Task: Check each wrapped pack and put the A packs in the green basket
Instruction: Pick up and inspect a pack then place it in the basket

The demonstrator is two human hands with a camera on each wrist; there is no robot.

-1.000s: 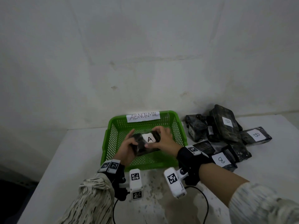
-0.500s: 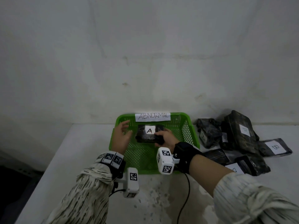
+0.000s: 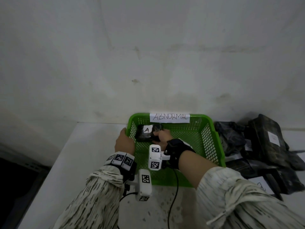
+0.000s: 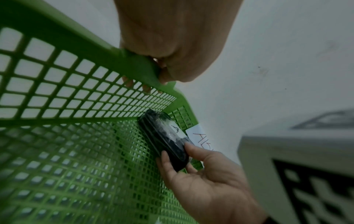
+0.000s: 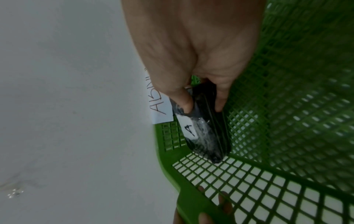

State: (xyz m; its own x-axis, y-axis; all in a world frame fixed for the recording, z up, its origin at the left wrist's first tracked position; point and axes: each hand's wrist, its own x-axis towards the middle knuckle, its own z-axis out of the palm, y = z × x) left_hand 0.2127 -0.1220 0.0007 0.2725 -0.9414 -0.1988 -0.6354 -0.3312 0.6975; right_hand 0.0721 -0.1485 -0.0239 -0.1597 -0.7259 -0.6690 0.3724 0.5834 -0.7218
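A black wrapped pack (image 3: 146,132) with a white "A" label lies in the far left corner of the green basket (image 3: 212,141). My right hand (image 3: 160,137) reaches into the basket and grips the pack's right end, thumb on top and fingers beneath (image 5: 220,103). In the left wrist view the pack (image 4: 164,137) touches the basket's left wall. My left hand (image 3: 124,139) grips the left rim of the basket (image 4: 141,66), thumb over the rim and fingers outside the mesh wall. A white "ABNORMAL" sign (image 3: 170,116) hangs on the basket's far rim.
A pile of black wrapped packs (image 3: 264,146) with white labels lies on the white table (image 3: 82,154) right of the basket. A grey wall (image 3: 148,55) stands directly behind the basket. The table's left edge drops to a dark floor (image 3: 16,179).
My right hand carried the A pack from mid-basket to the far left corner. My left hand left the pack and took hold of the basket's left rim.
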